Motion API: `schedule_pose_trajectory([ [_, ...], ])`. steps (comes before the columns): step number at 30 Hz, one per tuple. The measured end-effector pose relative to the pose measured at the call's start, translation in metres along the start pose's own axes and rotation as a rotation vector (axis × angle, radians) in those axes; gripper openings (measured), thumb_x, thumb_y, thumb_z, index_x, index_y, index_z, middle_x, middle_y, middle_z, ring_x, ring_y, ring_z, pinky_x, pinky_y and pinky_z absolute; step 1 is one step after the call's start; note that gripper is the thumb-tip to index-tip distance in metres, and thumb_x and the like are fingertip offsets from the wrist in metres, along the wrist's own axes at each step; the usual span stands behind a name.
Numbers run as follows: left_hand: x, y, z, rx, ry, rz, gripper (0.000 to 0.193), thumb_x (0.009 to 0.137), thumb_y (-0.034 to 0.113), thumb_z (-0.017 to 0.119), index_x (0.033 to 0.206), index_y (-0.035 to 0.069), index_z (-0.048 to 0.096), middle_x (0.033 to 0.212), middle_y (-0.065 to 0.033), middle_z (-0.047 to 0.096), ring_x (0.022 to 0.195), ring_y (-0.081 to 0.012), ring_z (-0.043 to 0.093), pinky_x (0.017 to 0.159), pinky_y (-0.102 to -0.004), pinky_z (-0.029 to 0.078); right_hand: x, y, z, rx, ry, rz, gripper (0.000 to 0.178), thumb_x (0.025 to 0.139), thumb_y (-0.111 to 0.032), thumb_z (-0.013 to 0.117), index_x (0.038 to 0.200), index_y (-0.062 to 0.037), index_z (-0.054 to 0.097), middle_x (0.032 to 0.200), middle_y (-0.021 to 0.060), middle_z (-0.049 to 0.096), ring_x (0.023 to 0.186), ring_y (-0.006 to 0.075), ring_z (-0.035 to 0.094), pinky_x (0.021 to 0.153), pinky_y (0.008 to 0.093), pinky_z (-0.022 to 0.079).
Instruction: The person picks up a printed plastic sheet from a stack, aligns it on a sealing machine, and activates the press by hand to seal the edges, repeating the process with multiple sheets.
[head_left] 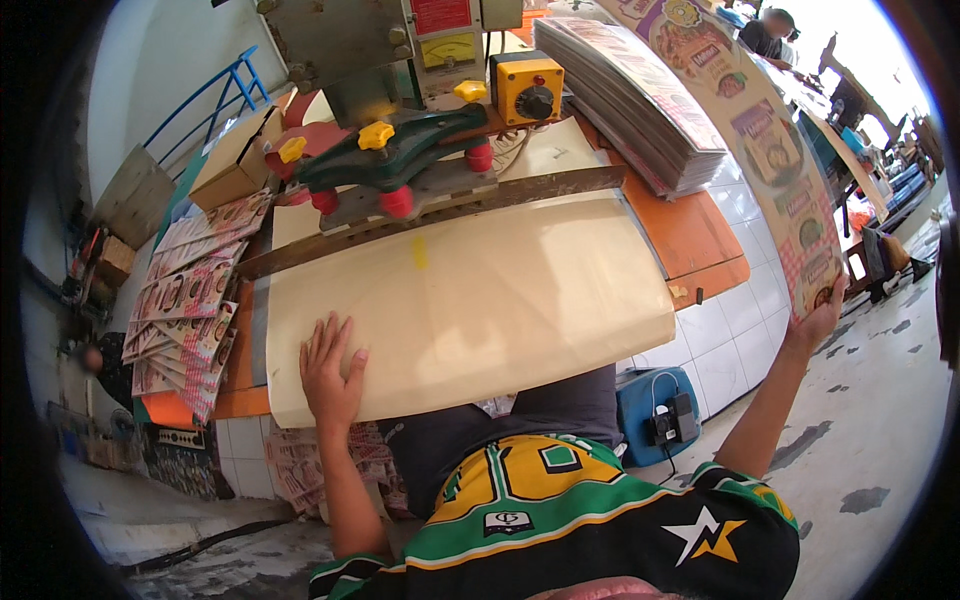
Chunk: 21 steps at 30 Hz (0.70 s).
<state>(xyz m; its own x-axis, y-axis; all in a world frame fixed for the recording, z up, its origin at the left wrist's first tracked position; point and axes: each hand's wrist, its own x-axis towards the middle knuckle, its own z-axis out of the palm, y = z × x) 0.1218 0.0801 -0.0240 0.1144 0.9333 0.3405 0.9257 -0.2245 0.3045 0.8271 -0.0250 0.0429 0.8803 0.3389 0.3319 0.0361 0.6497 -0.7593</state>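
Observation:
My left hand (pixel 335 378) lies flat on a wide cream sheet (pixel 500 290), near its left end, with the fingers stretched out. The sheet covers the work surface and hangs slightly over its near edge. Out to the right, my right hand (pixel 820 312) is closed on the near end of a long printed plastic strip (pixel 775 150). The strip carries coloured food pictures and runs up past the top of the view. Behind the cream sheet a long metal bar (pixel 440 220) spans the machine, below a green bracket (pixel 400 160) with yellow knobs and red feet.
A thick stack of printed sheets (pixel 640 95) lies on the orange table (pixel 700 240) at the back right. Loose printed pouches (pixel 190 300) pile up at the left, by a cardboard box (pixel 235 160). A yellow control box (pixel 527 90) stands behind the bar. A blue stool (pixel 650 420) holds a plug.

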Motion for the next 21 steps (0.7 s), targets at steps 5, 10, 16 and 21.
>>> schedule_pose_trajectory([
  [5,0.000,-0.022,-0.007,-0.634,-0.052,-0.063,0.049,0.103,0.040,0.060,0.137,0.006,0.064,0.149,-0.0126,0.057,0.140,-0.0295,0.051,0.120,-0.0462,0.032,-0.010,0.008,-0.026,-0.009,-0.007,0.153,0.056,0.108,-0.038,0.050,0.148,0.0019,0.046,0.145,0.0167,0.055,0.131,0.0313,0.057,0.109,0.0456,0.048],
  [10,-0.006,-0.020,-0.028,-1.511,-0.034,0.004,0.068,0.103,0.054,0.055,0.139,-0.004,0.056,0.139,-0.0149,0.063,0.132,-0.0248,0.057,0.112,-0.0427,0.043,-0.031,0.034,-0.016,-0.001,-0.262,0.277,0.039,0.108,-0.035,0.051,0.128,-0.0024,0.060,0.121,0.0099,0.065,0.110,0.0210,0.066,0.096,0.0381,0.054],
  [16,-0.018,-0.037,-0.043,-1.807,0.015,0.014,0.073,0.100,0.055,0.059,0.140,-0.005,0.053,0.136,-0.0169,0.063,0.119,-0.0247,0.065,0.101,-0.0396,0.054,-0.074,0.038,0.081,-0.178,-0.715,0.386,0.030,0.103,-0.027,0.056,0.115,-0.0007,0.063,0.101,0.0051,0.067,0.095,0.0108,0.065,0.081,0.0229,0.050],
  [21,0.004,-0.034,-0.079,-1.451,0.165,-0.280,0.042,0.099,0.025,0.064,0.124,-0.008,0.059,0.108,-0.0185,0.073,0.086,-0.0186,0.075,0.072,-0.0293,0.062,-0.096,0.042,0.139,-0.199,-0.745,0.493,0.034,0.099,-0.025,0.057,0.120,0.0017,0.063,0.102,0.0076,0.069,0.086,0.0104,0.069,0.076,0.0230,0.055],
])
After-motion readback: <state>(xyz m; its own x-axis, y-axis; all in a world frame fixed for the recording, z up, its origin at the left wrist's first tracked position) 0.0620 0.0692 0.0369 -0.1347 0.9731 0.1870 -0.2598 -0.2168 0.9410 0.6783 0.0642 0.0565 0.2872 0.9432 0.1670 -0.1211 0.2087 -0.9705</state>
